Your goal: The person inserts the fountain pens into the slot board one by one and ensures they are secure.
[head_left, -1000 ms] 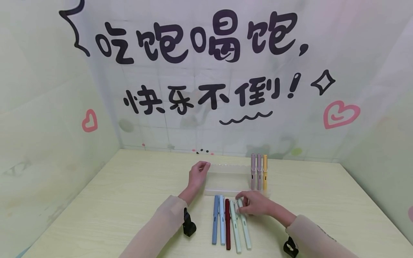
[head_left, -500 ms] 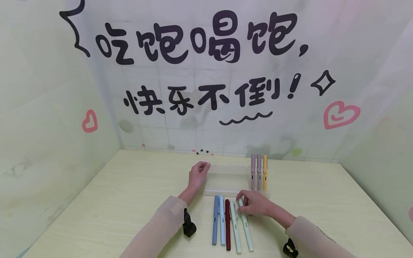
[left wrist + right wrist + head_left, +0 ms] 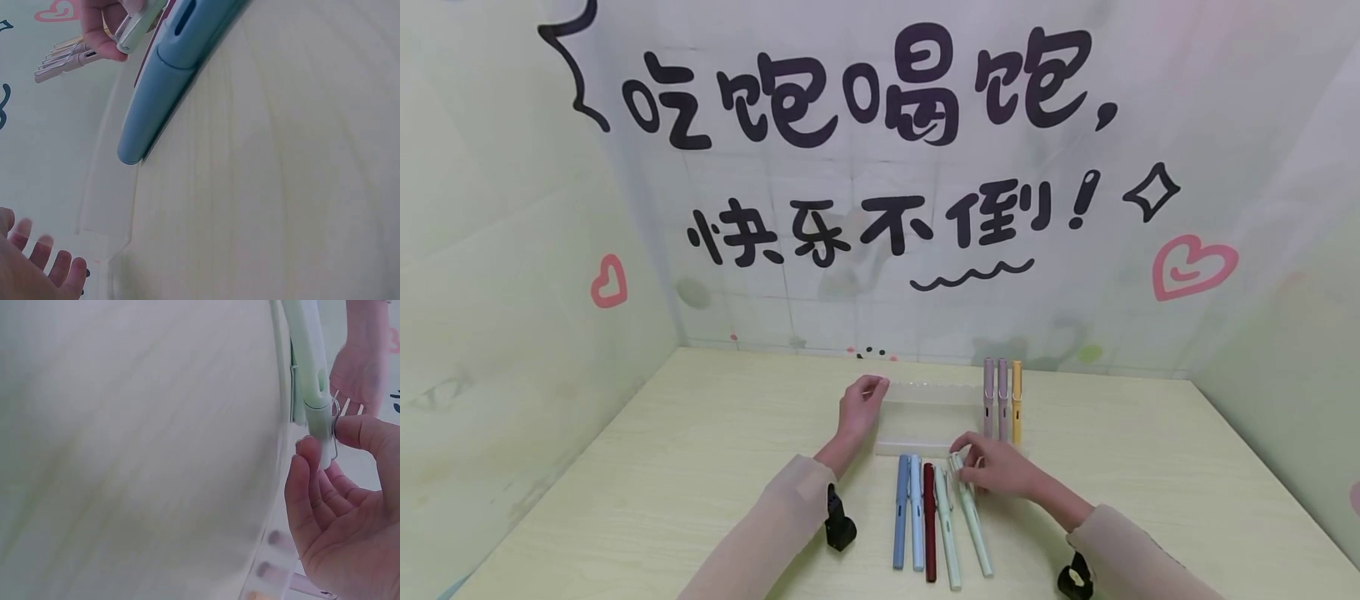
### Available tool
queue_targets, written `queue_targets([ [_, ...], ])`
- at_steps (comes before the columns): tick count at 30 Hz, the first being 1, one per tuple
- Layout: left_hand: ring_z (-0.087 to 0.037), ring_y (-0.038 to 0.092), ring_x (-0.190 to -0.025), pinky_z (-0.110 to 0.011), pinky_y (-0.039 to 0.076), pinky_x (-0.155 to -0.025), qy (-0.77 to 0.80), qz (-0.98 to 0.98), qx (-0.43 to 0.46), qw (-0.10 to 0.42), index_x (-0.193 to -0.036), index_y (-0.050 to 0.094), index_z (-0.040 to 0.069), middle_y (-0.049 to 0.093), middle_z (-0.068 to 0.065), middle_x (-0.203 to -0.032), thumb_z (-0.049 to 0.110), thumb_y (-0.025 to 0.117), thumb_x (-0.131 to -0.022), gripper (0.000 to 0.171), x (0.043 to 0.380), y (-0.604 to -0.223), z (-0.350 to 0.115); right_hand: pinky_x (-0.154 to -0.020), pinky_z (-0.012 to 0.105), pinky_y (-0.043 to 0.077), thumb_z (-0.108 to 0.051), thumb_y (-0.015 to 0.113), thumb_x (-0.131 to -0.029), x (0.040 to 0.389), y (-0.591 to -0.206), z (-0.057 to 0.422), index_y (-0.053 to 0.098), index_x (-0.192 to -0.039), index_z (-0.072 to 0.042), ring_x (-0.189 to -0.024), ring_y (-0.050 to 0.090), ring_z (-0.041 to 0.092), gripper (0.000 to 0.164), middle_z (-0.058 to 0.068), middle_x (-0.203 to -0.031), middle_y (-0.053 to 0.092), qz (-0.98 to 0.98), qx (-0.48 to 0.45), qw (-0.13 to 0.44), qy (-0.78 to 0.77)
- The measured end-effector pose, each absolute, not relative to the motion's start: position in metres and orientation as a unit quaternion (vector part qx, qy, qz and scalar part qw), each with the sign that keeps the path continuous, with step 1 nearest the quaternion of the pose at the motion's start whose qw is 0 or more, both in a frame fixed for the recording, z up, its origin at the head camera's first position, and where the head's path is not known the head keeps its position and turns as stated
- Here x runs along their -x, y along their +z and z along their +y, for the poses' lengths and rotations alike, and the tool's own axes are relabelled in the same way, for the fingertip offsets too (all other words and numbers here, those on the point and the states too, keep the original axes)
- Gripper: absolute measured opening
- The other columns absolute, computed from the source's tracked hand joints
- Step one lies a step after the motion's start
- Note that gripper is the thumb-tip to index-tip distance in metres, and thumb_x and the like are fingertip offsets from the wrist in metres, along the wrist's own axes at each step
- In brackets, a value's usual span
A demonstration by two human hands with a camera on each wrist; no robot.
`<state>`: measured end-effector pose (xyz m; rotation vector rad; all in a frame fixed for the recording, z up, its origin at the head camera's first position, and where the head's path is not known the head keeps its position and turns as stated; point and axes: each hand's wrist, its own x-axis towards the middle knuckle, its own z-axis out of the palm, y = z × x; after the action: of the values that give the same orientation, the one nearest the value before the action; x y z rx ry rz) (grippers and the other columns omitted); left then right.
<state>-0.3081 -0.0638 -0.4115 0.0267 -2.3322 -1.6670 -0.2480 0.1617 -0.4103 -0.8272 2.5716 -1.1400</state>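
My right hand pinches a mint-green pen by its clip end, thumb on the clip in the right wrist view. That end looks raised, and the pen slants. At the left end of a clear plastic pen rack, my left hand holds the back corner between thumb and fingers. Two mauve pens and a yellow pen stand in the rack's right side. In front lie a blue pen, a light blue pen, a dark red pen and another mint-green pen.
The pale wood-grain table runs back to a printed cloth wall. Side walls close it in. Black wrist cameras sit under both sleeves. The rack's left part holds no pens.
My right hand has shifted slightly back toward the rack with the mint-green pen. Its near end has swung a little right, away from the other mint-green pen. My left hand stays put.
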Motion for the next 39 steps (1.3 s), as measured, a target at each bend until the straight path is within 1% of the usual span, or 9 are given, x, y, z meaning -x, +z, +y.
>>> queue_targets([
  [4, -0.027, 0.054, -0.096, -0.036, 0.045, -0.082, -0.577, -0.805, -0.011, 0.136, -0.1, 0.06, 0.001, 0.06, -0.011, -0.098, 0.021, 0.052, -0.089, 0.025, 0.308, -0.411, -0.064, -0.045, 0.029, 0.046, -0.009, 0.057, -0.083, 0.251, -0.407, 0.164, 0.049, -0.107, 0.0, -0.052, 0.052, 0.02, 0.026, 0.003, -0.071, 0.055, 0.857, 0.277, 0.103, -0.423],
  [11, -0.027, 0.055, -0.096, -0.036, 0.045, -0.082, -0.58, -0.803, -0.011, 0.136, -0.1, 0.06, 0.0, 0.06, -0.011, -0.097, 0.022, 0.052, -0.089, 0.025, 0.308, -0.411, -0.065, -0.047, 0.038, 0.047, -0.004, 0.053, -0.085, 0.256, -0.397, 0.168, 0.048, -0.111, 0.003, -0.052, 0.051, 0.019, 0.027, 0.005, -0.072, 0.057, 0.847, 0.267, 0.085, -0.452],
  [17, -0.027, 0.054, -0.096, -0.035, 0.045, -0.082, -0.581, -0.803, -0.012, 0.135, -0.1, 0.06, 0.0, 0.06, -0.011, -0.097, 0.022, 0.052, -0.089, 0.026, 0.309, -0.412, -0.065, -0.048, 0.04, 0.047, -0.004, 0.054, -0.085, 0.258, -0.388, 0.169, 0.047, -0.111, 0.004, -0.053, 0.05, 0.019, 0.027, 0.007, -0.074, 0.057, 0.843, 0.258, 0.075, -0.466],
  [22, -0.026, 0.054, -0.097, -0.035, 0.045, -0.083, -0.584, -0.8, -0.019, 0.133, -0.1, 0.06, 0.001, 0.06, -0.01, -0.098, 0.022, 0.053, -0.089, 0.025, 0.309, -0.411, -0.064, -0.05, 0.044, 0.047, -0.003, 0.053, -0.086, 0.255, -0.374, 0.169, 0.049, -0.109, 0.002, -0.053, 0.049, 0.019, 0.023, 0.008, -0.074, 0.058, 0.843, 0.251, 0.067, -0.471],
  [27, -0.026, 0.054, -0.098, -0.035, 0.045, -0.083, -0.586, -0.799, -0.016, 0.13, -0.101, 0.06, 0.001, 0.059, -0.011, -0.099, 0.022, 0.052, -0.089, 0.025, 0.309, -0.411, -0.063, -0.048, 0.038, 0.046, 0.002, 0.052, -0.086, 0.249, -0.354, 0.17, 0.05, -0.107, 0.004, -0.055, 0.049, 0.023, 0.021, 0.013, -0.075, 0.059, 0.836, 0.257, 0.055, -0.481],
  [30, -0.026, 0.054, -0.097, -0.035, 0.045, -0.082, -0.587, -0.799, -0.018, 0.128, -0.101, 0.06, 0.001, 0.059, -0.01, -0.099, 0.022, 0.052, -0.089, 0.025, 0.309, -0.411, -0.063, -0.048, 0.034, 0.046, 0.0, 0.053, -0.086, 0.256, -0.352, 0.175, 0.05, -0.107, 0.002, -0.055, 0.049, 0.021, 0.022, 0.011, -0.075, 0.059, 0.839, 0.261, 0.043, -0.476],
  [34, -0.025, 0.054, -0.098, -0.034, 0.045, -0.083, -0.588, -0.799, -0.021, 0.126, -0.101, 0.06, 0.001, 0.059, -0.01, -0.099, 0.023, 0.053, -0.089, 0.026, 0.308, -0.411, -0.063, -0.05, 0.039, 0.047, -0.005, 0.055, -0.086, 0.268, -0.355, 0.182, 0.051, -0.109, 0.0, -0.056, 0.051, 0.019, 0.024, 0.009, -0.077, 0.06, 0.844, 0.259, 0.026, -0.469],
  [37, -0.025, 0.054, -0.098, -0.034, 0.045, -0.083, -0.588, -0.799, -0.023, 0.125, -0.102, 0.06, 0.002, 0.059, -0.01, -0.1, 0.022, 0.052, -0.089, 0.025, 0.308, -0.41, -0.063, -0.052, 0.043, 0.048, -0.007, 0.057, -0.085, 0.273, -0.354, 0.184, 0.052, -0.109, 0.0, -0.057, 0.053, 0.022, 0.025, 0.009, -0.078, 0.061, 0.846, 0.255, 0.015, -0.467],
  [39, -0.025, 0.053, -0.098, -0.034, 0.045, -0.083, -0.587, -0.8, -0.024, 0.124, -0.102, 0.06, 0.002, 0.059, -0.011, -0.1, 0.022, 0.052, -0.089, 0.025, 0.308, -0.41, -0.063, -0.052, 0.043, 0.048, -0.008, 0.057, -0.085, 0.275, -0.352, 0.186, 0.052, -0.109, -0.001, -0.057, 0.053, 0.024, 0.025, 0.009, -0.079, 0.062, 0.849, 0.252, 0.008, -0.465],
])
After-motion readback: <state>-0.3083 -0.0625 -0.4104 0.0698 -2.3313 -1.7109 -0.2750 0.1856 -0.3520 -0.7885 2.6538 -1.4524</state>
